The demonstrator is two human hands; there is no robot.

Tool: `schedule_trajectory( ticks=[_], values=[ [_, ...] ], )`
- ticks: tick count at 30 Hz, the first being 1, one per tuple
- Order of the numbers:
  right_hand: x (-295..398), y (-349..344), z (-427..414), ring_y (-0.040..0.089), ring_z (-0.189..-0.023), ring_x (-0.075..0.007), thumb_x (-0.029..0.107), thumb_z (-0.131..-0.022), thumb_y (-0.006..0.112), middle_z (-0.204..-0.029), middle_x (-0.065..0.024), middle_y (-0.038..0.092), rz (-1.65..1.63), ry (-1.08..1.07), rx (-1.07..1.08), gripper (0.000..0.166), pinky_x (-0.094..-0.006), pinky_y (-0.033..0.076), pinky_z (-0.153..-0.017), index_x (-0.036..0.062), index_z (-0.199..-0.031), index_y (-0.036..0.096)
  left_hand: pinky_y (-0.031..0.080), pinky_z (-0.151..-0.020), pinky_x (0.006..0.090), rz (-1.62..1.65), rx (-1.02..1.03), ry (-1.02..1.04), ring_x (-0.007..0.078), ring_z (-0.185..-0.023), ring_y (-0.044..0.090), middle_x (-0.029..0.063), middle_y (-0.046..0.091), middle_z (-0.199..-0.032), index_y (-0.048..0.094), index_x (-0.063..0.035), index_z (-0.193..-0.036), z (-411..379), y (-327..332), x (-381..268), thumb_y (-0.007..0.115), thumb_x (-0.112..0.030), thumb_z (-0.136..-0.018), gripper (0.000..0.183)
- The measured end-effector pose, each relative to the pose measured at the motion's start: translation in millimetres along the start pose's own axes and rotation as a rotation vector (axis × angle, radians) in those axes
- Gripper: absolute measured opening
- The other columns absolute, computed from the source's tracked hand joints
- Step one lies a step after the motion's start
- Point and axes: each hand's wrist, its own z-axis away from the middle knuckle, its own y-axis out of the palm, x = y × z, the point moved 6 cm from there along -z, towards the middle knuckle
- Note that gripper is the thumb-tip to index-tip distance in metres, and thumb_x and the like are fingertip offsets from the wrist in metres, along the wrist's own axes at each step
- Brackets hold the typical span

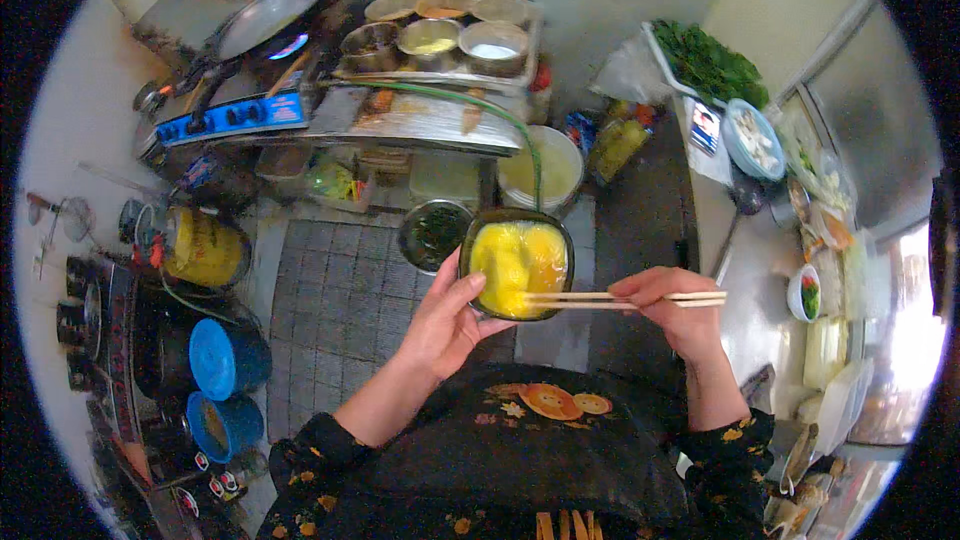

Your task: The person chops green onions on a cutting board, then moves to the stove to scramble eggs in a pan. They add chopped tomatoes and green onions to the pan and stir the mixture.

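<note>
My left hand [448, 319] holds a dark, square-shaped bowl [570, 255] from its left side and from below, thumb over the rim. Yellow beaten egg [517, 262] lies in the bowl, with a more orange patch at the right. In my right hand [675, 311] is a pair of wooden chopsticks [600, 301], held nearly level, their tips in the egg at the bowl's lower part. Both hands are in front of the dark apron [517, 457], whose front bears a printed orange pattern.
A wok [274, 15] sits over a lit gas burner at the upper left. Metal seasoning bowls [493, 45] stand beside it on a steel counter. Leafy greens [705, 64], a phone [705, 127] and a small white bowl [805, 292] are on the right counter. Blue buckets [217, 358] stand at the left.
</note>
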Motion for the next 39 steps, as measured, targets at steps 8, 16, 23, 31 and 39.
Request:
schedule_trajectory(
  ticks=[8, 16, 23, 31, 39],
  values=[
    [3, 184, -83, 0.061, -0.077, -0.0231, 0.000, -0.068, 0.056, -0.088, -0.0159, 0.063, 0.074, -0.166, 0.192, 0.011, -0.0322, 0.050, -0.068, 0.0005, -0.077, 0.062, 0.048, -0.081, 0.0480, 0.014, -0.193, 0.153, 0.0289, -0.110, 0.048, 0.0105, 0.039, -0.126, 0.020, -0.0168, -0.132, 75, -106, -122, 0.047, -0.010, -0.086, 0.054],
    [13, 389, -115, 0.054, -0.095, -0.0279, 0.002, -0.066, 0.061, -0.109, -0.0094, 0.054, 0.304, -0.764, 0.774, 0.034, -0.0361, 0.045, -0.080, 0.0077, -0.100, 0.057, 0.048, -0.080, 0.0501, 0.115, -0.471, 0.433, 0.0300, -0.109, 0.047, 0.0101, 0.039, -0.124, 0.022, -0.0191, -0.130, 142, -191, -220, 0.048, -0.007, -0.084, 0.055],
    [6, 500, -162, 0.049, -0.099, -0.0301, 0.006, -0.067, 0.058, -0.104, -0.0124, 0.051, 0.185, -0.850, 0.930, 0.030, -0.0364, 0.042, -0.085, 0.0017, -0.097, 0.054, 0.044, -0.079, 0.0338, 0.070, -0.794, 0.631, 0.0219, -0.096, 0.050, 0.0089, 0.048, -0.109, 0.030, -0.0130, -0.123, 162, -251, -288, 0.057, 0.000, -0.075, 0.057],
    [-2, 584, -253, 0.048, -0.104, -0.0300, 0.006, -0.071, 0.058, -0.109, -0.0137, 0.051, -0.080, -0.864, 0.993, 0.030, -0.0366, 0.041, -0.088, 0.0007, -0.100, 0.055, 0.052, -0.066, 0.0393, -0.015, -0.996, 0.735, 0.0267, -0.084, 0.056, 0.0126, 0.051, -0.099, 0.037, -0.0065, -0.116, 164, -321, -395, 0.049, -0.001, -0.069, 0.048],
    [-46, 512, -415, 0.051, -0.101, -0.0227, 0.006, -0.080, 0.055, -0.111, -0.0103, 0.051, -0.254, -0.086, 0.354, 0.034, -0.0345, 0.042, -0.087, 0.0057, -0.114, 0.049, 0.050, -0.077, 0.0412, 0.141, -0.996, 0.797, 0.0238, -0.097, 0.051, 0.0096, 0.050, -0.108, 0.043, -0.0061, -0.113, 148, -383, -511, 0.054, -0.006, -0.073, 0.042]
  ],
)
